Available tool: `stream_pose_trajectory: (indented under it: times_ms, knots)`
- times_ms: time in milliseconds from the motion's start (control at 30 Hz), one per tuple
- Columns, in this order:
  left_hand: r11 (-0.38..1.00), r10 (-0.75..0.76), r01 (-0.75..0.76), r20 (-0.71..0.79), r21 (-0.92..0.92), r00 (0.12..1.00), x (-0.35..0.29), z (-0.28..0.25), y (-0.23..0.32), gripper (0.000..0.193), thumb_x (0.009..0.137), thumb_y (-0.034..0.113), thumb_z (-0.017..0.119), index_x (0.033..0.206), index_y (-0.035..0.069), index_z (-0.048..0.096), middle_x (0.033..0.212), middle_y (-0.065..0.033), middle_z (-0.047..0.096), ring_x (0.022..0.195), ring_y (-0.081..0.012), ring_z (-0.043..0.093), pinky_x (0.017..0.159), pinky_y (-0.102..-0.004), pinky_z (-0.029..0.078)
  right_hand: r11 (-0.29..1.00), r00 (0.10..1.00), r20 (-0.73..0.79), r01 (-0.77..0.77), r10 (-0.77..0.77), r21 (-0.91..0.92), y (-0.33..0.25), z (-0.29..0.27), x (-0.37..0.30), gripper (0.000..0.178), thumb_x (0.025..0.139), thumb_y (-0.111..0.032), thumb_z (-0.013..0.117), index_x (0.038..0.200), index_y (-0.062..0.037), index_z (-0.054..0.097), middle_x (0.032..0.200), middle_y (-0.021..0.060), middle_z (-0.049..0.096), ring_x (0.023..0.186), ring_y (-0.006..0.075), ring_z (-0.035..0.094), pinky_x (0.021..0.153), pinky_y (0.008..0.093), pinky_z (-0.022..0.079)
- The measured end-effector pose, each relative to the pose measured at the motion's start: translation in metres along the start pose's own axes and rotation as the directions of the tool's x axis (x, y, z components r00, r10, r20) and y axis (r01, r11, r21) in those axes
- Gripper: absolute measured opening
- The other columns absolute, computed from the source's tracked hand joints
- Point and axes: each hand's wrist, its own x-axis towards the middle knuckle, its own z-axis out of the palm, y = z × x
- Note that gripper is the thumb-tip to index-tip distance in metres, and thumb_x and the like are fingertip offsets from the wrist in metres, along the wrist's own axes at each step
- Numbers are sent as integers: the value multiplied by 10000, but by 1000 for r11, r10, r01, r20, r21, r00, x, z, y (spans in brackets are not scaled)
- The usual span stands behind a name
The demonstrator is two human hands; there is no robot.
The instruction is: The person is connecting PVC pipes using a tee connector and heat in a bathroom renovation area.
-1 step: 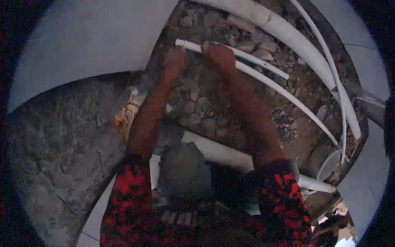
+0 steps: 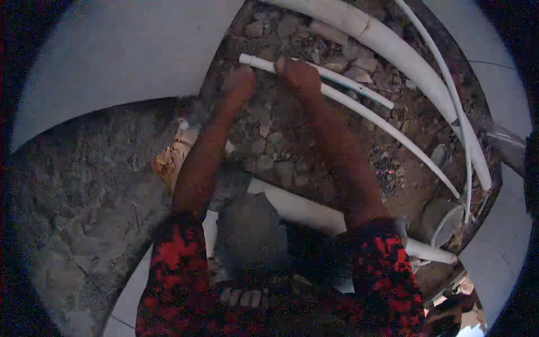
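Observation:
A long thin white pipe point(image 2: 387, 128) runs from the upper middle down to the lower right. My right hand point(image 2: 301, 76) is closed round it near its far left end. At the tip of that pipe, just below it, is my left hand point(image 2: 240, 83). It looks bunched, but blur hides its fingers, and I cannot tell whether it touches the pipe. A shorter white pipe point(image 2: 359, 87) with a greenish streak lies just beyond my right hand, on the rubble.
Broken stones and soil point(image 2: 275, 151) cover the ground under my arms. A thick white pipe point(image 2: 412, 59) curves along the far right, with a thin white pipe point(image 2: 443, 62) crossing it. Another thick pipe point(image 2: 303, 208) lies close to me. Dirt-covered ground point(image 2: 84, 185) spreads at left.

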Motion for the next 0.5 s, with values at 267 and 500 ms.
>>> stream_pose_trajectory:
  times_ms: [267, 500]
  knots:
    - [892, 262, -231, -27, 389, 965, 44, 48, -100, 159, 866, 160, 454, 894, 35, 549, 796, -166, 563, 777, -337, 579, 658, -459, 446, 989, 968, -228, 125, -105, 79, -13, -22, 8, 207, 870, -287, 431, 948, -106, 495, 705, 138, 616, 615, 312, 628, 511, 478, 502]
    - [918, 355, -326, -103, 224, 929, 6, 28, -78, 270, 859, 175, 474, 1061, 9, 541, 1011, -219, 572, 1007, -358, 547, 851, -428, 440, 990, 971, -207, 131, -117, 58, -11, -16, 4, 208, 852, -259, 492, 981, -97, 498, 692, 137, 606, 626, 283, 633, 501, 458, 505]
